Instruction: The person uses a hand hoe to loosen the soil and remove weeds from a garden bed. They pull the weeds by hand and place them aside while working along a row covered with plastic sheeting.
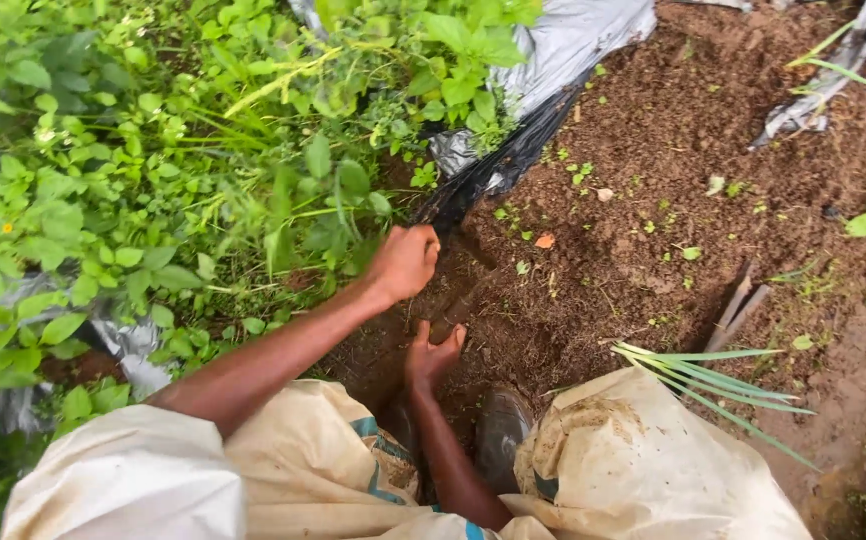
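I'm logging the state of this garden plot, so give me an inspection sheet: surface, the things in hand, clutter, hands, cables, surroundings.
Surface: bare brown soil bed with small green seedlings, damp-looking.
Things in hand: black plastic sheet, its edge gathered into a strip running down to the left hand; part of it is grey and shiny further up.
Clutter: two sticks lying on the soil; a long-leaved green stalk by the knee.
Hands: left hand closed around the sheet's edge; right hand down at the soil, fingers spread, holding nothing visible.
Cables: nothing seen.
Surroundings: dense leafy weeds on the left; a muddy boot below.
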